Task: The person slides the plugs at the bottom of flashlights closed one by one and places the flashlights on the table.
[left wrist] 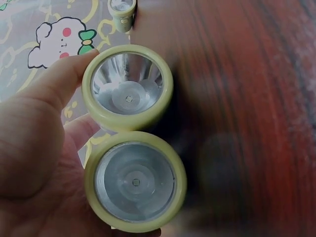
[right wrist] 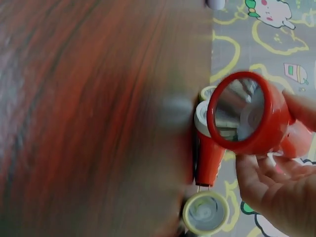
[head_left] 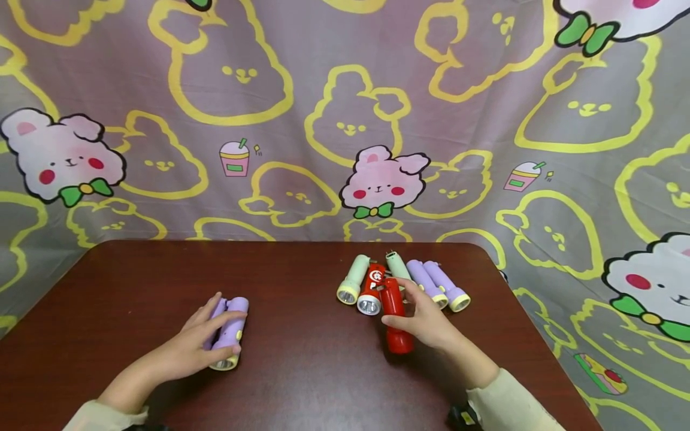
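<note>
Surface (head_left: 302, 365): dark reddish-brown, with action at both ends of it
Left hand (head_left: 185, 350): over on the left, fingers and thumb curled round two purple flashlights (head_left: 233, 333), gripping the pair together
Purple pair: side by side on the surface, pale yellow rims and clear lenses turned toward the person, a lovely close look from the left wrist view
Right hand (head_left: 431, 320): thumb one side, fingers the other, and it has a pinch on a red flashlight (head_left: 395, 335)
Red flashlight: red from rim to tail, lens end toward the person, right in front of the cluster; whether it touches the surface is too hard to call
Cluster on the right: from the left, a green flashlight (head_left: 356, 276), a white-rimmed red one (head_left: 373, 287), a second green one (head_left: 397, 266) partly hidden behind the right hand and the red flashlight, then two purple ones (head_left: 423, 280) packed close
Backdrop (head_left: 302, 137): grey cloth, yellow outlines, white rabbits wearing green bows
</note>
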`<control>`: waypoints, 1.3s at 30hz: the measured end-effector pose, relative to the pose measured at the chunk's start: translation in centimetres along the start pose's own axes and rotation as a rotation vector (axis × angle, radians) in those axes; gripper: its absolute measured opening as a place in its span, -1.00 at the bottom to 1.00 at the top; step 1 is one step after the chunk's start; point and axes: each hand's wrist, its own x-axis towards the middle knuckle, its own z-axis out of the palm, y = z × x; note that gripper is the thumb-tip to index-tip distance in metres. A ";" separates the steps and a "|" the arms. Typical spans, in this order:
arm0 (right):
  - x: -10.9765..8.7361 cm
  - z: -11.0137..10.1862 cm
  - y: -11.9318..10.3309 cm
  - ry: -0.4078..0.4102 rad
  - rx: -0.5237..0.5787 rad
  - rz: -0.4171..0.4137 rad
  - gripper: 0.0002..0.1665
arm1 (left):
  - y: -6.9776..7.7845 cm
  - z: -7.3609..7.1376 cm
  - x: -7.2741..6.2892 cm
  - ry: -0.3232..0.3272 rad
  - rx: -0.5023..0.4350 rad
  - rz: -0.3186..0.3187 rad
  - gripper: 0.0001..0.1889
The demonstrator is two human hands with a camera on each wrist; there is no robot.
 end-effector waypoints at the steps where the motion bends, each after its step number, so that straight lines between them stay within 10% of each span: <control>1: 0.0 0.1 -0.1 0.007 0.001 -0.002 -0.18 | 0.0 0.0 0.0 0.000 -0.002 0.002 -0.45; 11: 0.0 0.8 -0.5 0.007 0.015 -0.040 -0.15 | -0.1 -0.1 0.3 -0.006 -0.018 0.040 -0.44; 39: -0.9 3.8 -2.9 -0.066 0.046 -0.097 -0.23 | 1.4 -0.5 0.4 -0.067 0.136 -0.110 -0.41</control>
